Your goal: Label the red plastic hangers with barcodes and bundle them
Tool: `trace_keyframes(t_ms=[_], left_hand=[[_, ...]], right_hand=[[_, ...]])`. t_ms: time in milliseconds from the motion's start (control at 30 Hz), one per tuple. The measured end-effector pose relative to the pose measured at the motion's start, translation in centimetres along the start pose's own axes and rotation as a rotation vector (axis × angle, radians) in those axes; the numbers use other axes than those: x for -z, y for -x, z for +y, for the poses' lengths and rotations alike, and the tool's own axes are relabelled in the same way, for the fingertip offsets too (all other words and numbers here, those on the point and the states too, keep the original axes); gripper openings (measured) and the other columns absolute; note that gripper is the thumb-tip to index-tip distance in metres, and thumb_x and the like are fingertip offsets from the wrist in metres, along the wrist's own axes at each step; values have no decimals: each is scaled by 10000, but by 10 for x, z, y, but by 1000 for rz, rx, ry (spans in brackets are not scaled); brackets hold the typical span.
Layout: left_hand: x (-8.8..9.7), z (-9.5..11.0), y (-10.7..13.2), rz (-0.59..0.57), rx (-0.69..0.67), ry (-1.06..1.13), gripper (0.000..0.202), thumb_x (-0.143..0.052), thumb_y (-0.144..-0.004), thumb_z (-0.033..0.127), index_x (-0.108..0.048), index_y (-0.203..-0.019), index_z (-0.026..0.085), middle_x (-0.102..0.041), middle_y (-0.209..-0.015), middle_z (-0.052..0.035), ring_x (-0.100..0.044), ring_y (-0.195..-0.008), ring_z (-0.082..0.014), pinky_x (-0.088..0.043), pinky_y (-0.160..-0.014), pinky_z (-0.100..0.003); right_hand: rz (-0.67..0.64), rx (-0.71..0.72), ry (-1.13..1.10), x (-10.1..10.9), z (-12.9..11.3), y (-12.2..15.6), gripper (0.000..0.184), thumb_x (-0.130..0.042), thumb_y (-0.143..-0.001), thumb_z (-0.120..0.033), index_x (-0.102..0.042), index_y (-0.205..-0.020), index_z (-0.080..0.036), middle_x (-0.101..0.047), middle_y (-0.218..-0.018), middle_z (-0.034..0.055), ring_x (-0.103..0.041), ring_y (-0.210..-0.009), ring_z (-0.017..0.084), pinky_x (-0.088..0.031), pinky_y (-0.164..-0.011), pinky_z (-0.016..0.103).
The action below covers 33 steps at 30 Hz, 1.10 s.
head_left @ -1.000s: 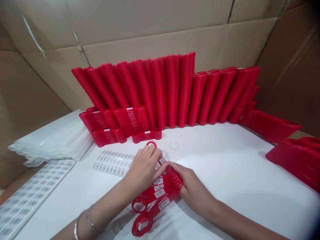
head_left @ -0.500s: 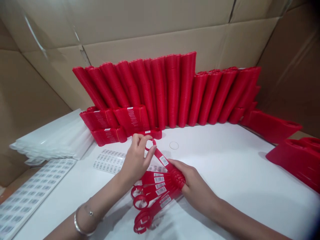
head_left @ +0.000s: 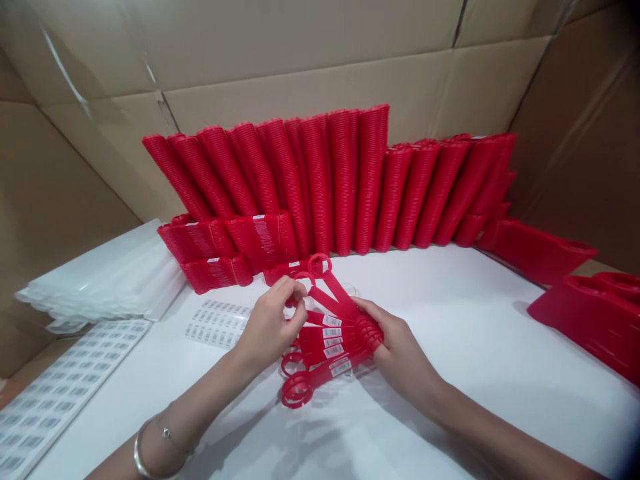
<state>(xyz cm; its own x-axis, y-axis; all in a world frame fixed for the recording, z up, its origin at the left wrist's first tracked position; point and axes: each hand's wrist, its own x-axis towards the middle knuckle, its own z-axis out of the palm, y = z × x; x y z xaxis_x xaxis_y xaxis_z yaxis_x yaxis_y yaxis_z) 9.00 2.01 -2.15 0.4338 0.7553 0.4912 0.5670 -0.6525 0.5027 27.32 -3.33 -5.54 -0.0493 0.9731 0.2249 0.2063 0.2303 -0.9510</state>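
My right hand [head_left: 399, 337] grips a fanned bunch of flat red plastic strips with ring ends [head_left: 367, 333] by their near-right ends. Several strips carry white barcode stickers [head_left: 333, 333] across the middle; the two topmost show plain red. My left hand [head_left: 274, 321] is closed in a pinch at the far ends of the fan, next to the rings. It appears to hold one strip there, though the fingertips partly cover it. Lower rings [head_left: 297, 390] hang together beneath the left hand. A sheet of barcode stickers [head_left: 215, 323] lies on the table behind my left wrist.
Tall stacks of red strips [head_left: 315, 187] lean against the cardboard wall [head_left: 300, 60]. Banded bundles [head_left: 263, 240] lie before them. More red stacks [head_left: 590, 320] are at right. Clear plastic bags [head_left: 110, 273] and a large sticker sheet [head_left: 65, 393] lie left on the white table [head_left: 450, 293].
The fan has moved slightly up and right with my right hand. Two unlabelled strips now stand out at its top, and the left hand has shifted a little down to another ring.
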Motion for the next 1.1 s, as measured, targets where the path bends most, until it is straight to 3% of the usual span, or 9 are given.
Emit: trace_keyframes(t_ms=[133,200,333,467,633,767,900,967,1100], left_hand=[[10,-4,-3,-206,50,-24,149,-402,-848,257,-490,-750,185,-518,-623,30,-489,-574,-109,-396,-560,-245],[15,-9,-6,-257,77,-36,148,-414,-850,304,-496,-794,195,-519,-591,43,-491,-546,-107,-396,-543,-241],[21,-20,-11,-151,151,55,233,-506,-802,341,-433,-978,207,-586,-773,12,-562,-671,-128,-455,-619,-271],[20,-26,-13,-176,220,149,308,-525,-785,374,-447,-1030,204,-562,-961,-45,-576,-730,-138,-477,-609,-279],[24,-16,-11,-230,216,169,212,-513,-794,383,-495,-866,185,-575,-800,-14,-539,-680,-132,-448,-604,-270],[28,-9,-12,-123,159,106,194,-508,-801,365,-518,-906,202,-556,-789,7,-520,-711,-129,-423,-644,-263],[28,-24,-18,-42,212,131,269,-512,-786,404,-484,-953,194,-504,-751,15,-498,-665,-123,-412,-595,-244],[29,-37,-19,-98,237,124,218,-414,-838,373,-488,-922,185,-513,-756,0,-499,-664,-129,-411,-579,-245],[27,-56,-11,-410,131,-124,178,-402,-801,217,-573,-836,181,-541,-872,-47,-516,-773,-170,-417,-663,-282]], right_hand=[[1,53,44,-2,1,0,573,-409,-684,9,-506,-1191,-239,-572,-1170,37,-543,-1029,208,-464,-864,360],[-19,64,47,-3,0,1,584,-409,-683,13,-501,-1199,-244,-569,-1177,35,-538,-1041,206,-458,-872,361],[-42,56,46,-4,-1,2,584,-415,-693,8,-487,-1214,-246,-550,-1207,31,-520,-1076,198,-440,-899,351],[-53,28,27,-4,0,2,554,-401,-703,8,-500,-1191,-236,-540,-1219,34,-506,-1095,199,-434,-911,358],[-47,-42,-2,-5,2,2,605,-383,-704,11,-452,-1240,-261,-554,-1200,33,-553,-1018,197,-475,-846,359],[-119,26,49,-7,-1,4,567,-425,-730,-14,-472,-1238,-261,-555,-1194,40,-533,-1041,206,-464,-857,352],[-155,38,72,-10,-2,5,572,-425,-733,-11,-473,-1240,-271,-566,-1170,45,-549,-1000,205,-472,-831,350],[-163,9,81,-11,0,6,609,-398,-711,16,-469,-1243,-270,-573,-1157,46,-564,-961,200,-477,-815,352],[-225,-39,61,-14,2,8,631,-358,-683,37,-486,-1226,-259,-603,-1107,40,-578,-930,193,-485,-785,342]])
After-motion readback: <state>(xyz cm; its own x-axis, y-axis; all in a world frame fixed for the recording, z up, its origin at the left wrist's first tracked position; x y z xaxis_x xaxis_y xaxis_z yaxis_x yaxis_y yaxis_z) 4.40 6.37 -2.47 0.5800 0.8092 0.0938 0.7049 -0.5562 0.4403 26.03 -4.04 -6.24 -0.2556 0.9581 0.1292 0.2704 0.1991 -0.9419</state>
